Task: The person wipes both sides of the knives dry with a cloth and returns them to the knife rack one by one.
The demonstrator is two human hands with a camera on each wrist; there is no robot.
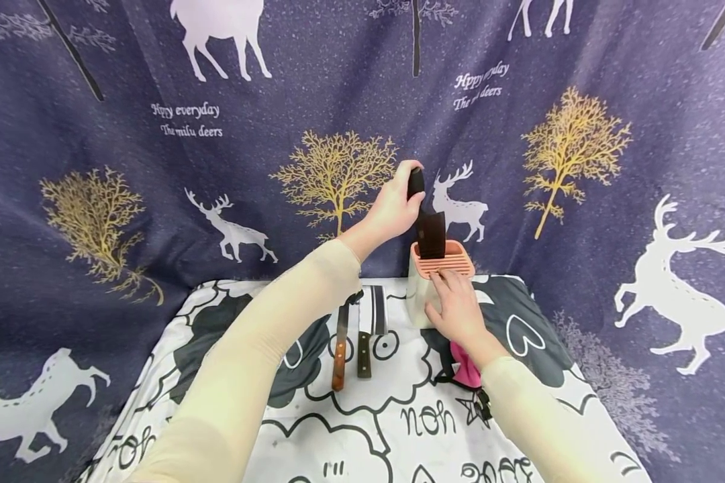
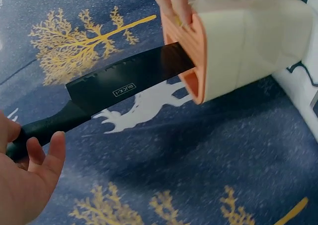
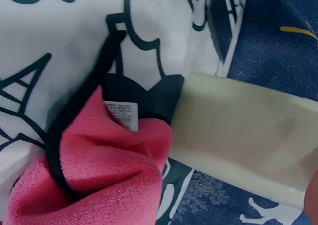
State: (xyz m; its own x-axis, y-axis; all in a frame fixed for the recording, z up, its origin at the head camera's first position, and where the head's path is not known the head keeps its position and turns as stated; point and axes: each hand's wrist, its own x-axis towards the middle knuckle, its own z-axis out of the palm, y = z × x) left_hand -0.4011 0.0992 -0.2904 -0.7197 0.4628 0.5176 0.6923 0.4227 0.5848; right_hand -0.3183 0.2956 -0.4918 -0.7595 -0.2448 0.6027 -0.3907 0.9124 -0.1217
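My left hand (image 1: 395, 201) grips the black handle of a dark-bladed cleaver (image 2: 129, 81). The far end of its blade is in a slot at the top of a cream knife holder (image 2: 258, 46) with a salmon-coloured slatted top (image 1: 459, 260), so that end is hidden. In the head view the cleaver stands nearly upright over the holder. My right hand (image 1: 456, 305) rests on the holder's near side, its fingertips over the front slats. The right wrist view takes in the holder's cream wall (image 3: 238, 130) and only a bit of that hand at the edge.
Left of the holder lie a knife with a brown wooden handle (image 1: 339, 362) and a cleaver with a dark riveted handle (image 1: 364, 355). A pink cloth with black edging (image 3: 114, 160) is bunched beneath the right forearm. Behind the patterned tabletop cover (image 1: 314, 429) hangs a blue deer-print curtain (image 1: 314, 87).
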